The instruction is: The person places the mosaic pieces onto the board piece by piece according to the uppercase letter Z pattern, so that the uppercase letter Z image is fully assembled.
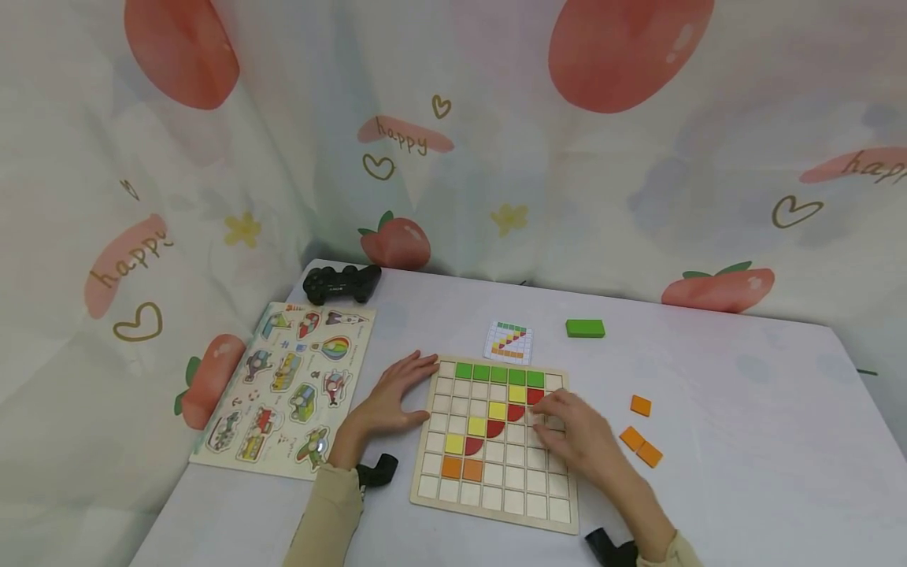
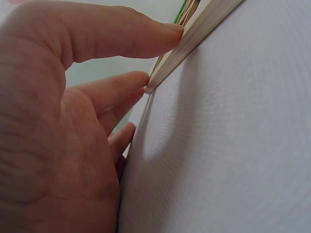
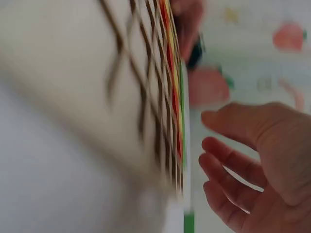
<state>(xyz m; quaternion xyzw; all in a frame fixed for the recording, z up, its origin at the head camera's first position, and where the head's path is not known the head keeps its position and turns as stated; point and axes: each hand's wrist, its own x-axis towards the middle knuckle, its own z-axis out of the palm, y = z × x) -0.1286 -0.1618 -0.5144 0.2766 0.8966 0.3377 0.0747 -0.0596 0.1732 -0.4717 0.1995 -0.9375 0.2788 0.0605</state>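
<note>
A wooden grid board (image 1: pixel 493 518) lies on the white table. Along its top row is a line of green square tiles (image 1: pixel 499 373). Yellow squares (image 1: pixel 477 426) step down diagonally, with red rounded pieces (image 1: pixel 494 429) beside them. Two orange squares (image 1: pixel 462 468) sit lower left. My left hand (image 1: pixel 386 403) is at the board's left side; its thumb (image 2: pixel 160 36) and a fingertip touch the edge in the left wrist view. Above the board's right part, my right hand (image 1: pixel 583 437) hovers with loosely bent fingers, and nothing shows between them in the right wrist view.
A small pattern card (image 1: pixel 509 342) lies behind the board, with a green block (image 1: pixel 585 328) to its right. Three loose orange squares (image 1: pixel 641 405) lie on the right. At left are a vehicle picture puzzle (image 1: pixel 283 394) and a black game controller (image 1: pixel 342 283). Printed curtains stand behind.
</note>
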